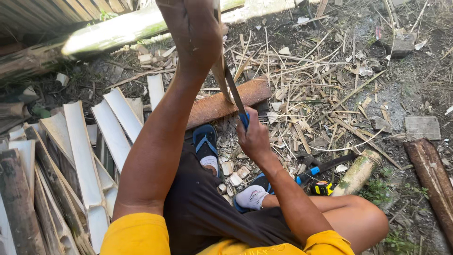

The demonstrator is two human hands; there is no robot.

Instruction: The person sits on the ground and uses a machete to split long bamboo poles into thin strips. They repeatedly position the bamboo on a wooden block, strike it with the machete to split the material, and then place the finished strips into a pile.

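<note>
My left hand (pixel 196 33) is raised at the top of the view, closed around the upper end of an upright bamboo strip (pixel 220 75). Its lower end rests on a brown wooden block (pixel 222 104) on the ground. My right hand (pixel 254 137) grips the blue handle of a long dark knife (pixel 233 89), whose blade lies against the strip's right side. I am seated, with my sandalled feet (pixel 206 146) just below the block.
A pile of split pale bamboo slats (pixel 89 156) lies at left. Shavings and thin splinters (pixel 321 94) cover the ground at right. A short green bamboo piece (pixel 357 173), a yellow-black tape measure (pixel 322 188), a second blue-handled knife (pixel 325 166) and a log (pixel 432 174) lie at right.
</note>
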